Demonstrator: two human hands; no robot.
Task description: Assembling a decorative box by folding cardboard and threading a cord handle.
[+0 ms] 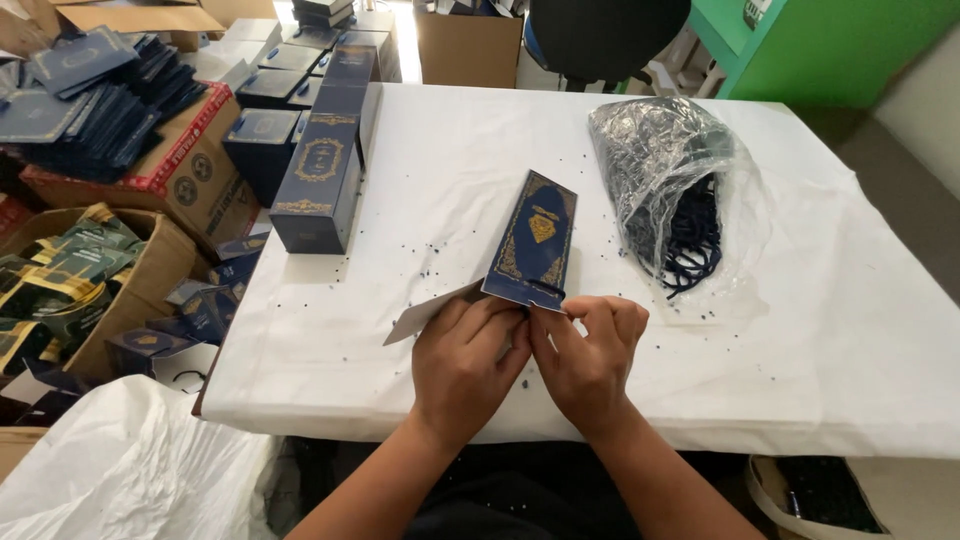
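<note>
A flat dark blue carton with gold ornament [534, 238] lies lengthwise on the white table [820, 330], its near end lifted. My left hand [462, 365] and my right hand [588, 352] both pinch that near end, fingertips meeting at its bottom flaps. A pale inner flap [425, 318] sticks out to the left from under my left hand.
A tall assembled blue box [322, 172] stands at the table's left edge. A clear plastic bag of dark cords [672, 190] lies at the right. Cardboard boxes with blue and green cartons [95, 200] crowd the floor at left. A black chair [600, 35] stands behind the table.
</note>
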